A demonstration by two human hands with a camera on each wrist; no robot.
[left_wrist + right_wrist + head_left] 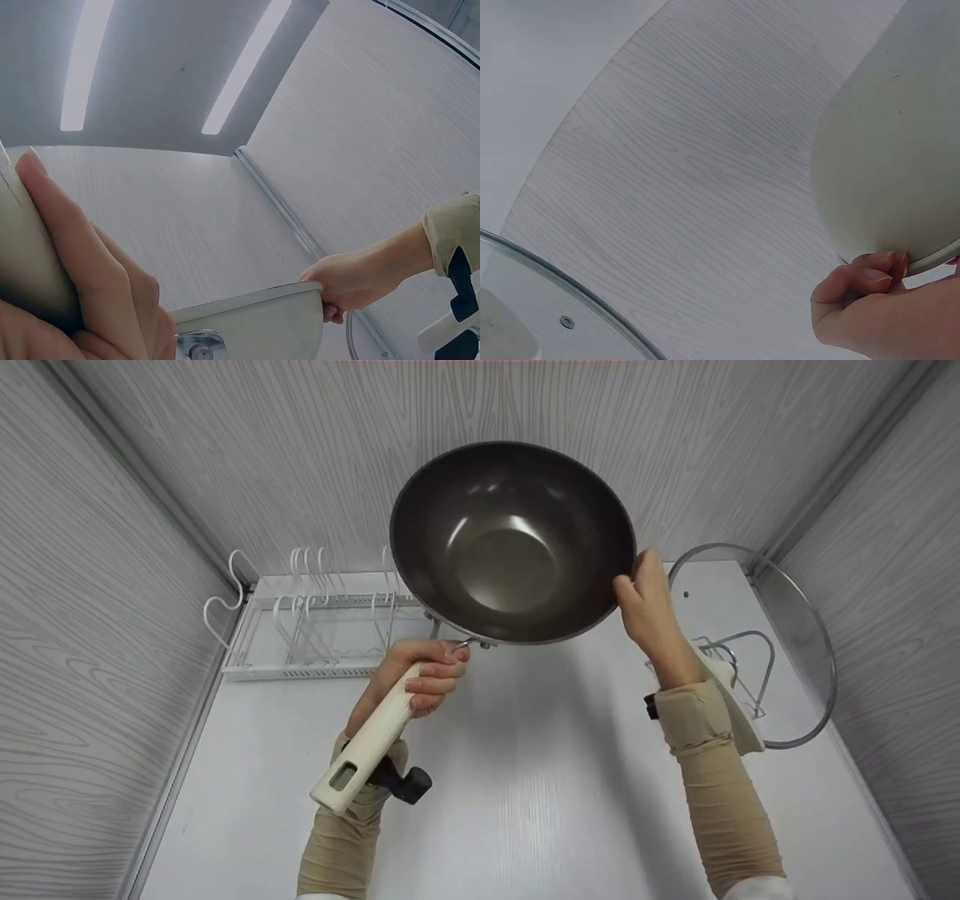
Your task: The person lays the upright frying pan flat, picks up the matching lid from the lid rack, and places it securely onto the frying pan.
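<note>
A deep wok [510, 570], dark inside and cream outside, is held up above the table with its inside facing the head camera. My left hand [431, 675] grips its cream handle [367, 742] near the metal joint. On the opposite side, my right hand [649, 604] pinches the rim between thumb and fingers. The right wrist view shows the wok's pale outer wall [900, 150] with my right fingers [874, 274] curled at its rim. In the left wrist view, my left fingers [97, 270] wrap round the handle.
A white wire dish rack [300, 667] stands at the back left of the white table [510, 825]. At the right, a glass lid [795, 735] with a metal rim stands upright in a wire holder [769, 660], partly behind my right forearm. Wood-grain panels [90, 660] enclose the table.
</note>
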